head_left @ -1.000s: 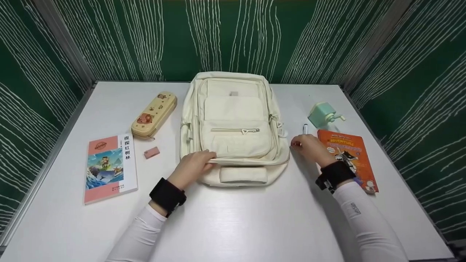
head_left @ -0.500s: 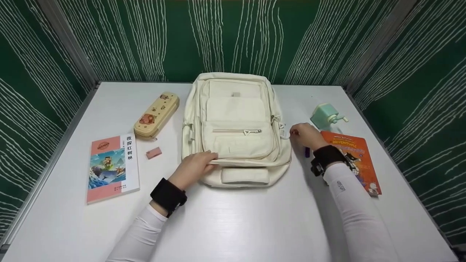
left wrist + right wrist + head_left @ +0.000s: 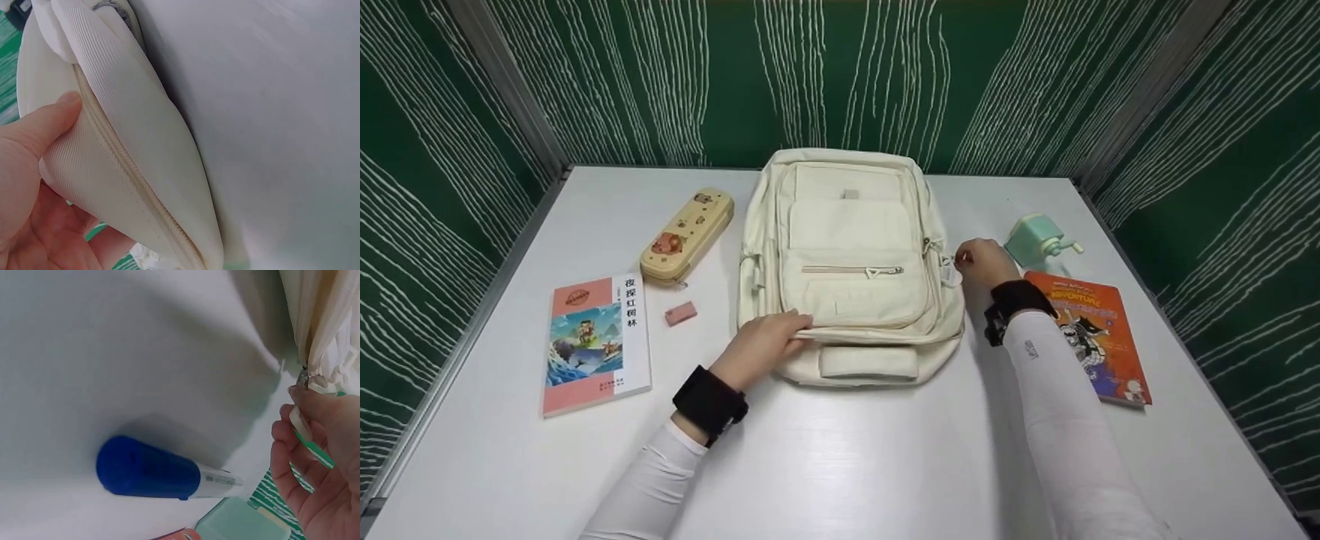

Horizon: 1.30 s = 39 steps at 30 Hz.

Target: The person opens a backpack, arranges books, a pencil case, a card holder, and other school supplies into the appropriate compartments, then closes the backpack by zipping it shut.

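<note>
A cream backpack [image 3: 847, 225] lies on the white table, its front facing up. My left hand [image 3: 761, 341] grips the fabric at its near left edge; in the left wrist view the thumb presses beside a zipper [image 3: 135, 177], with the other fingers underneath. On the bag's right side, my right hand [image 3: 990, 266] pinches a metal zipper pull [image 3: 304, 376] between thumb and index finger. A pale tab [image 3: 300, 423] hangs from that pull by the fingers. A blue-capped marker [image 3: 149, 469] lies on the table close to the right hand, hidden in the head view.
Left of the bag lie a yellow pencil case [image 3: 686, 236], a pink eraser [image 3: 680, 313] and a pink-and-white book [image 3: 596, 345]. To the right stand a mint crank sharpener [image 3: 1039, 240] and an orange book [image 3: 1091, 330], partly behind the right forearm. Green walls enclose the table.
My right hand has moved away from me along the bag's right side, the zipper pull in its fingers. Its arm now covers the marker in the head view. The left hand keeps its grip.
</note>
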### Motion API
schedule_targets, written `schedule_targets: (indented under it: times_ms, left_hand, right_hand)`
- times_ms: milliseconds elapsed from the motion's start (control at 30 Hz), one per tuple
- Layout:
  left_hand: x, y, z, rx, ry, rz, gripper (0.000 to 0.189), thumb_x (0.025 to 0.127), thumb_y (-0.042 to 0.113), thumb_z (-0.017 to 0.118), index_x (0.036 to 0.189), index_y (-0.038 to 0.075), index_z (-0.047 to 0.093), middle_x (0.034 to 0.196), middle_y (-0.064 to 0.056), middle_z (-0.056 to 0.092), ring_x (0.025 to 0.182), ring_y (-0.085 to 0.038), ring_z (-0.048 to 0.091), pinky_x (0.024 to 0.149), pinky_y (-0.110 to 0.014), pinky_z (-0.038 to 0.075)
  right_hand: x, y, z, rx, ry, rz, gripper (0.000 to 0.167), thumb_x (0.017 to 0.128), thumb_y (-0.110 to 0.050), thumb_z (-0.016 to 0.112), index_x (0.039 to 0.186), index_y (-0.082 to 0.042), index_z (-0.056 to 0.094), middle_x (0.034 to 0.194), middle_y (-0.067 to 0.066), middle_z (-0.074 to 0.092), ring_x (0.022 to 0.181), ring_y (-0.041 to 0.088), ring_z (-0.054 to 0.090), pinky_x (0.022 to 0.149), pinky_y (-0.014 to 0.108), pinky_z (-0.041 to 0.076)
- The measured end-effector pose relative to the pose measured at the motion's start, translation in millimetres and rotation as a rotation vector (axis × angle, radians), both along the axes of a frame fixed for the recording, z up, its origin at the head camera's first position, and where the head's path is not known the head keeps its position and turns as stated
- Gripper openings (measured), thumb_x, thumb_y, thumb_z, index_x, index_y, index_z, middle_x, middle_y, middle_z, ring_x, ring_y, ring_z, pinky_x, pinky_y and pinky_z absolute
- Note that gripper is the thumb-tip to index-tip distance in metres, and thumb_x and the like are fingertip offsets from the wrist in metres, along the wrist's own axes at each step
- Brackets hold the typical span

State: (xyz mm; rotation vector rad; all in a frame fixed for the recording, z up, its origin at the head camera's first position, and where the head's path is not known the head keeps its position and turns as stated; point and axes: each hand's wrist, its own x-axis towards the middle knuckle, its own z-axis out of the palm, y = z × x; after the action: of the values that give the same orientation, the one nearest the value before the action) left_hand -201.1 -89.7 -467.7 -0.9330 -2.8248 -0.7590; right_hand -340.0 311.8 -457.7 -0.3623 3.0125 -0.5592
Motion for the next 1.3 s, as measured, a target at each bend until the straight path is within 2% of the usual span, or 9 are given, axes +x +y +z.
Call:
schedule_targets:
  times_ms: [200, 333, 433, 600, 733, 900, 1033, 1133, 1300]
  left_hand:
    - [-2.1, 2.1, 1.0, -0.011, -0.005, 0.004, 0.021, 0.097, 0.033, 0.067, 0.102, 0.013, 0.068, 0.106, -0.010, 0.078, 0.112, -0.035, 0.073, 0.081, -0.050, 0.059]
    - [-2.4, 2.3, 0.6, -0.015, -0.015, 0.008, 0.021, 0.097, 0.033, 0.067, 0.102, 0.013, 0.068, 0.105, -0.008, 0.078, 0.110, -0.034, 0.073, 0.081, -0.050, 0.059]
    - [-1.6, 2.9, 0.6, -0.016, -0.022, 0.012, 0.022, 0.096, 0.035, 0.068, 0.102, 0.013, 0.068, 0.103, -0.008, 0.078, 0.104, -0.033, 0.074, 0.078, -0.050, 0.059]
    - [-0.4, 4.0, 1.0, -0.025, -0.013, 0.020, 0.023, 0.095, 0.035, 0.069, 0.101, 0.013, 0.068, 0.094, -0.008, 0.075, 0.086, -0.028, 0.072, 0.070, -0.046, 0.056]
    - [-0.7, 4.8, 1.2, -0.033, 0.002, 0.027, 0.023, 0.095, 0.034, 0.070, 0.101, 0.012, 0.068, 0.094, -0.008, 0.075, 0.085, -0.028, 0.072, 0.069, -0.046, 0.056]
    - [-0.6, 5.0, 3.5, -0.027, 0.009, 0.025, 0.024, 0.096, 0.033, 0.069, 0.103, 0.010, 0.068, 0.099, -0.011, 0.076, 0.094, -0.033, 0.074, 0.073, -0.050, 0.058]
    - [0.6, 3.9, 3.7, -0.021, 0.039, 0.022, 0.020, 0.097, 0.030, 0.069, 0.103, 0.010, 0.068, 0.105, -0.011, 0.078, 0.103, -0.034, 0.075, 0.075, -0.049, 0.059]
    - [1.9, 2.7, 3.1, -0.013, 0.065, 0.022, 0.017, 0.097, 0.025, 0.069, 0.103, 0.010, 0.068, 0.104, -0.010, 0.078, 0.097, -0.032, 0.075, 0.073, -0.048, 0.059]
    - [2.5, 3.2, 2.2, -0.009, 0.070, 0.017, 0.015, 0.096, 0.022, 0.070, 0.105, 0.009, 0.068, 0.104, -0.011, 0.077, 0.096, -0.032, 0.075, 0.074, -0.048, 0.059]
  right_hand:
    - [-1.1, 0, -3.6, 0.005, -0.024, -0.038, 0.024, 0.100, -0.005, 0.056, 0.115, 0.005, 0.072, 0.112, 0.031, 0.072, 0.102, 0.046, 0.069, 0.090, 0.058, 0.054]
    - [1.2, -1, -3.8, 0.027, -0.031, -0.044, 0.022, 0.100, -0.006, 0.058, 0.114, 0.004, 0.072, 0.111, 0.029, 0.073, 0.101, 0.044, 0.069, 0.089, 0.057, 0.054]
    - [4.2, 1, -3.7, 0.061, -0.036, -0.018, 0.021, 0.100, -0.006, 0.059, 0.114, 0.003, 0.072, 0.111, 0.028, 0.073, 0.101, 0.043, 0.069, 0.089, 0.056, 0.055]
    - [11.1, 3, -0.6, 0.080, -0.018, 0.047, 0.020, 0.099, -0.004, 0.060, 0.113, 0.005, 0.072, 0.110, 0.028, 0.073, 0.098, 0.043, 0.069, 0.087, 0.055, 0.055]
    - [19.6, 5, 5.0, 0.093, 0.022, 0.080, 0.020, 0.099, -0.004, 0.060, 0.112, 0.005, 0.072, 0.108, 0.028, 0.073, 0.097, 0.042, 0.069, 0.085, 0.055, 0.056]
    - [35.4, 2, 14.8, 0.153, 0.121, 0.060, 0.021, 0.101, -0.009, 0.058, 0.112, 0.001, 0.073, 0.104, 0.025, 0.072, 0.093, 0.040, 0.069, 0.081, 0.055, 0.056]
    - [50.6, -16, 17.4, 0.162, 0.257, 0.072, 0.023, 0.103, -0.016, 0.056, 0.110, -0.002, 0.074, 0.104, 0.021, 0.073, 0.093, 0.041, 0.070, 0.079, 0.056, 0.056]
    - [65.1, -36, 15.0, 0.134, 0.343, 0.142, 0.027, 0.104, -0.024, 0.057, 0.109, -0.004, 0.074, 0.109, 0.018, 0.076, 0.097, 0.040, 0.072, 0.081, 0.057, 0.058]
    - [99.0, -66, 10.9, 0.041, 0.351, 0.301, 0.038, 0.103, -0.037, 0.060, 0.121, -0.006, 0.073, 0.123, 0.016, 0.075, 0.115, 0.037, 0.071, 0.100, 0.056, 0.055]
